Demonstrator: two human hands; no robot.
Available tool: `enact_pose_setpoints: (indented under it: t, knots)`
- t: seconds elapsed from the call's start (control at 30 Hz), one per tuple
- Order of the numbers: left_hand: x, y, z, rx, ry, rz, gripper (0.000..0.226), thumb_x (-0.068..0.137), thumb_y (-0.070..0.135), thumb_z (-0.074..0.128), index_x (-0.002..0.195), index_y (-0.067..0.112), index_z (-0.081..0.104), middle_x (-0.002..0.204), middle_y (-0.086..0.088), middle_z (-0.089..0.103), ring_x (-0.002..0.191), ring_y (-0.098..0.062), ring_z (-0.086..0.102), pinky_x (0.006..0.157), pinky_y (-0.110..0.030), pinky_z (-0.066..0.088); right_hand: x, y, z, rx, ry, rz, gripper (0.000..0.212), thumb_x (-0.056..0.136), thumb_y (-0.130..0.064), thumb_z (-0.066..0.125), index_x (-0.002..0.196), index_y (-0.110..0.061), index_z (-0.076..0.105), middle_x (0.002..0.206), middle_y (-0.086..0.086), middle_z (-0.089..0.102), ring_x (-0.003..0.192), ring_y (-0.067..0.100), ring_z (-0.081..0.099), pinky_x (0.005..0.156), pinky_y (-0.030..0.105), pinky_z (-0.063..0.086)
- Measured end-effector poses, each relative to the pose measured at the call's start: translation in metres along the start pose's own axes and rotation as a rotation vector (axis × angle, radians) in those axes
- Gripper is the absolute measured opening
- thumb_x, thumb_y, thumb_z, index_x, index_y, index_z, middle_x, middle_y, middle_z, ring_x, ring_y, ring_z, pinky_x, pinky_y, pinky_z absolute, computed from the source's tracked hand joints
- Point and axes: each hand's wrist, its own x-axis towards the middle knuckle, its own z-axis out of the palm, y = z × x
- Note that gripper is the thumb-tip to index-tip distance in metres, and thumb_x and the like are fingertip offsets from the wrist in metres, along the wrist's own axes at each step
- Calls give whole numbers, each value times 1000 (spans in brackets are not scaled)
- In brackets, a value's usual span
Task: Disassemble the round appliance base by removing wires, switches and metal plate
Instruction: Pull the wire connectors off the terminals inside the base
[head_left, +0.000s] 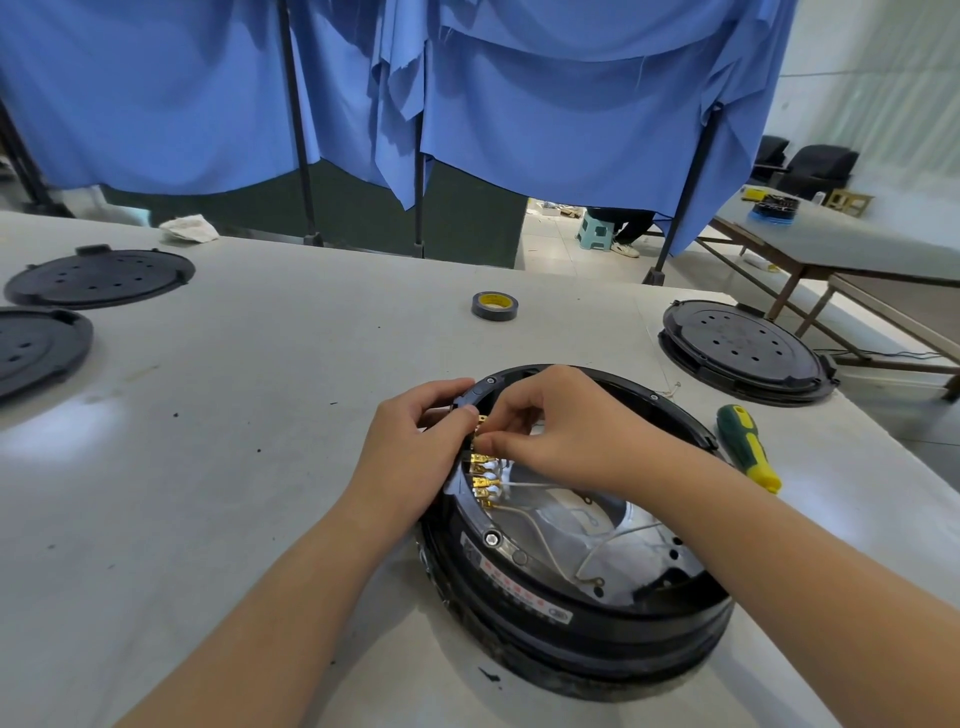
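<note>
The round black appliance base (582, 639) lies open side up on the grey table, near its front right. Inside it a shiny metal plate (566, 519) shows, with white wires (545, 535) crossing it. A row of brass connectors (483, 475) sits on the inner left wall. My left hand (410, 452) grips the rim of the base there from outside. My right hand (550, 436) reaches in over the rim and pinches the topmost brass connector between thumb and fingers.
A green and yellow screwdriver (748, 447) lies just right of the base. A roll of black tape (494, 305) sits farther back. Black round covers lie at the right (743, 348) and far left (98, 278). Blue curtains hang behind the table.
</note>
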Motion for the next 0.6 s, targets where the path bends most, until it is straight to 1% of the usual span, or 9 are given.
enact_pose_setpoints:
  t: [0.13, 0.2, 0.27, 0.33, 0.43, 0.53, 0.6]
  knots:
    - [0, 0, 0, 6, -1, 1, 29, 88, 8, 63, 103, 31, 71, 85, 6, 75, 76, -2, 70, 62, -11, 50, 0, 0, 0, -2, -2, -9, 7, 82, -28, 73, 80, -22, 75, 71, -5, 71, 70, 8, 66, 73, 34, 57]
    - [0, 0, 0, 6, 0, 3, 29, 87, 8, 64, 102, 32, 71, 86, 6, 75, 77, -2, 70, 63, -11, 51, 0, 0, 0, -8, -6, -12, 7, 82, -29, 73, 79, -23, 75, 71, -5, 71, 69, 8, 66, 72, 33, 57]
    - [0, 0, 0, 3, 2, 1, 28, 87, 9, 64, 99, 34, 71, 87, 5, 75, 77, -3, 70, 62, -11, 51, -2, 2, -3, -11, -4, -6, 6, 81, -29, 74, 77, -24, 74, 71, -6, 71, 69, 8, 66, 70, 30, 57]
    - [0, 0, 0, -2, 2, -2, 28, 87, 10, 64, 98, 35, 71, 88, 5, 75, 76, -3, 70, 60, -12, 50, -4, 7, -7, 41, 10, 12, 5, 81, -27, 75, 76, -26, 74, 71, -9, 72, 69, 7, 66, 67, 24, 56]
    - [0, 0, 0, 1, -1, -6, 28, 88, 10, 64, 97, 36, 71, 89, 4, 75, 76, -4, 70, 58, -11, 50, -4, 12, -12, 118, 18, 50, 6, 80, -28, 76, 75, -26, 75, 70, -9, 72, 63, 3, 64, 59, 15, 51]
    - [0, 0, 0, 3, 3, -15, 28, 88, 12, 64, 98, 36, 72, 90, 4, 75, 79, -6, 70, 58, -11, 49, -3, 12, -10, 114, 30, 52, 6, 82, -28, 74, 76, -27, 75, 71, -10, 72, 63, 2, 63, 59, 12, 49]
    - [0, 0, 0, -6, 6, -23, 28, 87, 12, 65, 98, 36, 72, 90, 5, 75, 79, -5, 70, 58, -11, 49, -2, 13, -12, 144, 88, 45, 6, 82, -26, 74, 77, -29, 75, 70, -14, 72, 64, -2, 64, 60, 10, 48]
